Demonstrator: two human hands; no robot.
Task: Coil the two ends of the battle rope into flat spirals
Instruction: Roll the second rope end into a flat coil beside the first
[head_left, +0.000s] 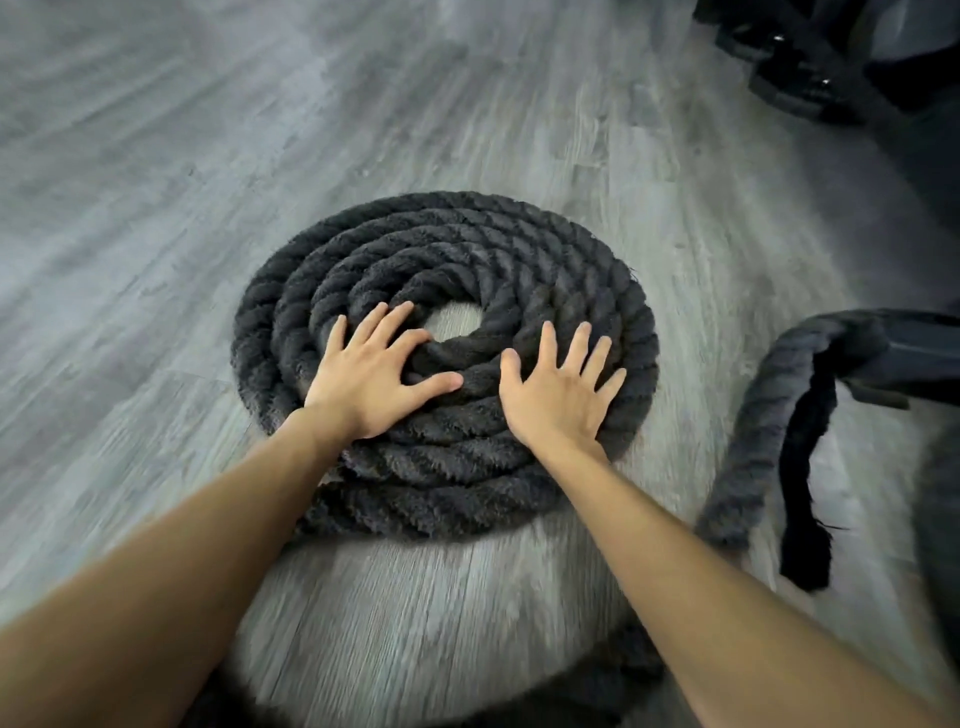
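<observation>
Head view: a thick, dark battle rope lies wound into a flat spiral on the grey wood-grain floor, filling the middle of the picture. Its turns lie side by side and touch, ringing a small round patch of bare floor at the centre. At the spiral's 6 o'clock edge the outer turns are blurred, and it cannot be told whether they lie flat or ride up on one another.

The left hand lies palm down on the inner turns at about 8 o'clock from the spiral's centre. Its fingers are straight and spread, the fingertips reach the rim of the central hole, and the thumb stretches out toward 3 o'clock. The right hand lies palm down on the middle turns at about 4 o'clock from the centre, fingers likewise straight and fanned toward 12 o'clock. Both hands press flat on the rope and neither curls round it. They are near each other but do not touch.

At 3 to 4 o'clock in the picture, apart from the spiral, a loose length of rope arches up from the floor to a dark frame piece at the right edge. A black strip with a frayed end hangs just beside it. At 1 o'clock stands dark gear, too blurred to make out. Along the bottom edge at 6 o'clock more dark rope shows, also blurred.
</observation>
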